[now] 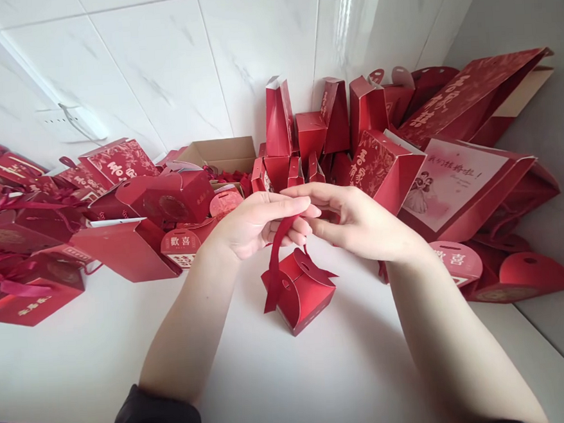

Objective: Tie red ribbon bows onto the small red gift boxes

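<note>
A small red gift box (309,298) with curved top flaps stands on the white table, below and between my hands. From its top a dark red ribbon (279,247) runs up to my fingers, and one cut end hangs down over the box's left side. My left hand (258,223) is closed with the ribbon across its fingers. The fingertips of my right hand (357,219) meet those of the left, its thumb and fingers drawn in around the upper ribbon. What lies exactly between the fingertips is partly hidden.
Red boxes (169,197) and ribboned boxes (26,287) crowd the left. An open cardboard box (220,152) with red contents sits behind. Tall red boxes (278,118) line the tiled wall. Red bags (463,179) stand at the right beside a grey wall. The white table (255,381) spreads in front.
</note>
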Available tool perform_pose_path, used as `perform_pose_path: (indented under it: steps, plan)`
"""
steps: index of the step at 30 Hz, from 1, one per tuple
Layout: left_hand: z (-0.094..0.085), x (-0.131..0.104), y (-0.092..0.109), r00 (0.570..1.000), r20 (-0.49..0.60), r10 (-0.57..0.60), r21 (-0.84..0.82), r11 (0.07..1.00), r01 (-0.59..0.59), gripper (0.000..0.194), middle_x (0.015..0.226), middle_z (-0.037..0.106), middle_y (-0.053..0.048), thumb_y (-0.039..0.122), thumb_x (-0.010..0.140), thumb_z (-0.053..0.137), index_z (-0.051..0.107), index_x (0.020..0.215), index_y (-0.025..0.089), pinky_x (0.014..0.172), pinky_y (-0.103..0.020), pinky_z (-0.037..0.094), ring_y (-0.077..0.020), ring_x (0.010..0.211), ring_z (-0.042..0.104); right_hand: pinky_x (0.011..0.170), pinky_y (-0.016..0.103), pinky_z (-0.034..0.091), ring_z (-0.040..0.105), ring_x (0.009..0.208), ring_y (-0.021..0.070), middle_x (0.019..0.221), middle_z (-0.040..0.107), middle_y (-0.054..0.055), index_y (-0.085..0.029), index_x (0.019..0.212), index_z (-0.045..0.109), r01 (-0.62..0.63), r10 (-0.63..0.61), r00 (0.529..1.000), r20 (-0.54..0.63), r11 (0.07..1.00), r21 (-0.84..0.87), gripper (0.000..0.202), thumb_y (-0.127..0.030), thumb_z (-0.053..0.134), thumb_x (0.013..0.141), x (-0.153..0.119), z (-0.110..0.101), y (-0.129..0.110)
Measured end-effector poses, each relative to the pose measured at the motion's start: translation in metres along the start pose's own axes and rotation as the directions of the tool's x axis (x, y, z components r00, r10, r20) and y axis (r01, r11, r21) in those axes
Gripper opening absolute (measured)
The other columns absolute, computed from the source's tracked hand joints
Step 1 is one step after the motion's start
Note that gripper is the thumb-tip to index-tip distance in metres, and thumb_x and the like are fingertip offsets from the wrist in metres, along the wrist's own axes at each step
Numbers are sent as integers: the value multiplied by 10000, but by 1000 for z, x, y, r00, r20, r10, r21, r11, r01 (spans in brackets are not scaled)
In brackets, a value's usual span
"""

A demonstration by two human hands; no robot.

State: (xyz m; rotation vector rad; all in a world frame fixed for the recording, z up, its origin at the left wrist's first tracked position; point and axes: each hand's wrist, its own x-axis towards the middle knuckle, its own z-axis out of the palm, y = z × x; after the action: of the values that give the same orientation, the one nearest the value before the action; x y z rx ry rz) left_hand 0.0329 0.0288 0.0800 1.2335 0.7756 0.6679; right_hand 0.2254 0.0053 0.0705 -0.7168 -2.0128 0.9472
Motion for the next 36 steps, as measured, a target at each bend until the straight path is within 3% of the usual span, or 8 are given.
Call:
perform_pose_path:
  steps: [6, 12, 17, 21, 27, 31, 34, 36]
  plan:
    - [4, 1, 1, 996, -76, 43, 60, 997, -39, 421, 545, 611, -19, 542, 748, 744, 690, 676, 131, 438, -190, 456, -80, 439, 555, 693, 248, 441, 603, 726, 139, 788, 682, 11, -174, 859, 661, -39, 20, 995, -96, 980, -197, 231, -200, 451, 954, 2, 0, 0]
    - [7, -4, 5, 977, -197, 81, 223, 974, -36, 373, 432, 477, 29, 440, 824, 687, 656, 609, 136, 326, -155, 238, -24, 334, 386, 639, 233, 371, 532, 633, 115, 774, 658, 0, -184, 940, 678, -11, -15, 998, -67, 925, -380, 294, -238, 395, 995, 1, -5, 3]
    - [15, -10, 6, 978, -164, 125, 359, 931, -58, 327, 444, 562, 8, 358, 853, 659, 696, 619, 134, 417, -170, 407, -41, 337, 467, 562, 249, 276, 373, 528, 100, 631, 545, -17, -184, 856, 647, 2, 9, 1000, 16, 814, -581, 282, -169, 387, 964, 3, -8, 18]
    - [16, -12, 7, 974, -173, 149, 387, 919, -71, 327, 457, 591, 2, 365, 848, 665, 697, 619, 135, 368, -166, 376, -51, 322, 487, 548, 255, 251, 326, 520, 102, 593, 488, -22, -176, 816, 608, -26, 65, 997, 44, 799, -601, 276, -189, 373, 960, 9, -6, 35]
    - [12, -11, 8, 973, -170, 154, 461, 885, -59, 334, 447, 599, 6, 369, 862, 659, 716, 631, 134, 387, -153, 382, -15, 284, 420, 592, 259, 314, 418, 576, 117, 655, 574, 12, -159, 863, 643, -97, 144, 989, 30, 796, -598, 291, -196, 371, 958, 18, -3, 52]
    - [12, -21, 15, 987, -131, 97, 434, 900, -31, 331, 463, 619, -1, 389, 856, 666, 722, 636, 148, 343, -149, 341, -29, 295, 436, 615, 274, 377, 553, 660, 158, 785, 660, 52, -181, 1070, 694, -231, 363, 922, 134, 795, -561, 269, -211, 469, 925, 10, -15, 48]
    - [13, -30, 22, 997, -71, 22, 502, 865, 16, 293, 545, 676, -29, 372, 834, 694, 741, 651, 148, 376, -162, 400, -55, 361, 508, 716, 272, 461, 621, 956, 214, 1163, 662, 71, -273, 1394, 509, -236, 342, 885, 317, 914, -328, 626, -262, 706, 799, -3, -28, 31]
    - [13, -31, 24, 1000, -21, -23, 593, 805, 31, 275, 569, 685, -39, 369, 816, 714, 754, 661, 145, 411, -167, 430, -64, 403, 533, 832, 289, 488, 586, 1113, 214, 1334, 584, 73, -290, 1443, 438, -192, 199, 899, 390, 980, -57, 627, -306, 663, 858, -8, -33, 19]
